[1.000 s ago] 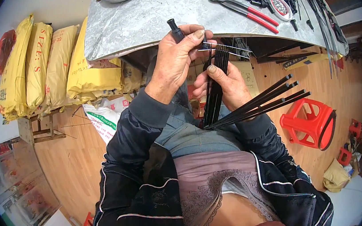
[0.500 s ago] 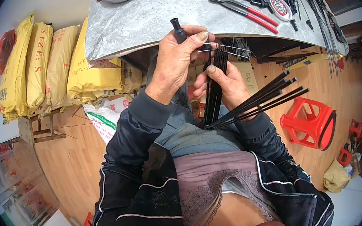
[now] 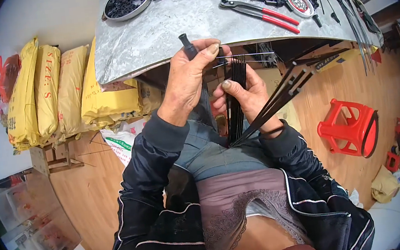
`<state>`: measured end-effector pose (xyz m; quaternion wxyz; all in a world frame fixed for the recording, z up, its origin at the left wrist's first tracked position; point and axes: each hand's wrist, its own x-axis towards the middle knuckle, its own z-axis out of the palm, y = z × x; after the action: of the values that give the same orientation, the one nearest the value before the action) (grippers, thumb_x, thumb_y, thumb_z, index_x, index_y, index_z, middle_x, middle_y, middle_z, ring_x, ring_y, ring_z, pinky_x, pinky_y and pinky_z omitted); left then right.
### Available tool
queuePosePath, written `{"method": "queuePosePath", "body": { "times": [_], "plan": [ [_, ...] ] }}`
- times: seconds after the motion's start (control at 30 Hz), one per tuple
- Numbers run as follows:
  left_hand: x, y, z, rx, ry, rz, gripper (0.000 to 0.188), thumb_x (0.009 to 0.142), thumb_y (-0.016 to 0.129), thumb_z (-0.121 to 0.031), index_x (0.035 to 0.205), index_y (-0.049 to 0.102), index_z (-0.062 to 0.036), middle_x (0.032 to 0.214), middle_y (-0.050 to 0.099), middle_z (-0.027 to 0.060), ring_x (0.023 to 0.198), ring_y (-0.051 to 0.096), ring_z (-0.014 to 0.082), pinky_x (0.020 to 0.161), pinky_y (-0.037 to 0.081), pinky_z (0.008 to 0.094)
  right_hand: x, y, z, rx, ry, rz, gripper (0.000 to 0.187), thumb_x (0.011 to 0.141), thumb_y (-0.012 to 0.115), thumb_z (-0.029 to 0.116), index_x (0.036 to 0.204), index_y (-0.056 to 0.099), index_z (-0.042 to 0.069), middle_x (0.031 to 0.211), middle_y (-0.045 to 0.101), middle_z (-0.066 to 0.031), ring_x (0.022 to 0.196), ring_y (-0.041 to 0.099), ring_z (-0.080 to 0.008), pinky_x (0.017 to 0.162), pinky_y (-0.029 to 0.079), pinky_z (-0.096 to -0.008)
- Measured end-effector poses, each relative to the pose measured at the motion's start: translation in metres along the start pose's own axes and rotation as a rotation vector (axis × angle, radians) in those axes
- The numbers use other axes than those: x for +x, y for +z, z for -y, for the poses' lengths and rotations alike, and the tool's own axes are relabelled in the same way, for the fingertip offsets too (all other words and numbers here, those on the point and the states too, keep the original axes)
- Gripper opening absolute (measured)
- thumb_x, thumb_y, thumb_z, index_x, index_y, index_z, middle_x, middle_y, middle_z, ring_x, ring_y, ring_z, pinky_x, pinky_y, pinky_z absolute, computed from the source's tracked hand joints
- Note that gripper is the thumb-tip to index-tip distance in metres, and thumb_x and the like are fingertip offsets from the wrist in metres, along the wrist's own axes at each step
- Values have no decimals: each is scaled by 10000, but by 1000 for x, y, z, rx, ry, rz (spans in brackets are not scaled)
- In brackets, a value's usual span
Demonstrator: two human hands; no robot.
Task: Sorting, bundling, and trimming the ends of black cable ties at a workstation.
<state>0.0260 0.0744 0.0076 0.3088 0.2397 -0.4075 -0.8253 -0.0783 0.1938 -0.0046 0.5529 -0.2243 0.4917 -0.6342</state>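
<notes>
Below the counter (image 3: pixel 161 40) edge, our left hand (image 3: pixel 190 84) grips a black-handled tool (image 3: pixel 188 46); our right hand (image 3: pixel 244 98) clasps the black rod bundle (image 3: pixel 235 101). Best keep rods bunched, tool steady.

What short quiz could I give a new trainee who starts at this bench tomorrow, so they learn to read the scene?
1. True or false: the red-handled pliers are in the left hand.
2. What does the right hand grip?
A. a bundle of thin black rods
B. a red stool
C. a yellow sack
3. Fill in: the round metal bowl of small black parts stands on the ____.

Key
1. False: they lie on the grey table; the left hand holds a short black handle.
2. A, the black rods.
3. Table.
</notes>
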Motion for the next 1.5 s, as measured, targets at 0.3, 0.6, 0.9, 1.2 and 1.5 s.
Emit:
{"method": "queuePosePath", "body": {
  "times": [0.3,0.6,0.9,1.2,1.5],
  "plan": [
    [-23,12,9,286,-76,-119,342,866,699,-152,1130,588,34,758,598,20,634,534,77,602,447,224,4,-6,-9,62,-76,-24,308,911,607,101,1186,484,36,817,641,-117,631,662,-198,539,573,-307],
    [-20,20,11,244,44,-148,230,842,692,-39,1042,602,31,772,620,47,640,548,96,597,457,226,1,-25,11,-725,-535,40,208,904,601,134,1056,574,-5,857,653,-70,742,605,-144,654,493,-301],
    [-15,15,25,98,54,-128,311,835,680,-20,1125,584,34,847,646,67,689,583,122,614,480,236,13,-39,11,-482,-265,159,159,870,620,122,921,652,-26,757,615,9,670,531,-64,596,454,-243],
    [-12,14,32,17,57,-67,347,838,683,-42,1153,558,35,884,664,100,694,610,142,628,503,249,16,-50,1,-298,5,185,267,838,710,295,862,691,30,656,569,43,575,488,-40,485,390,-221],
    [-11,17,37,58,116,-95,325,848,686,-62,1142,573,19,931,655,92,758,608,137,660,508,254,5,-38,4,-558,-92,21,322,840,706,301,829,656,-17,631,508,28,610,418,-49,533,358,-260]
  ]
}}
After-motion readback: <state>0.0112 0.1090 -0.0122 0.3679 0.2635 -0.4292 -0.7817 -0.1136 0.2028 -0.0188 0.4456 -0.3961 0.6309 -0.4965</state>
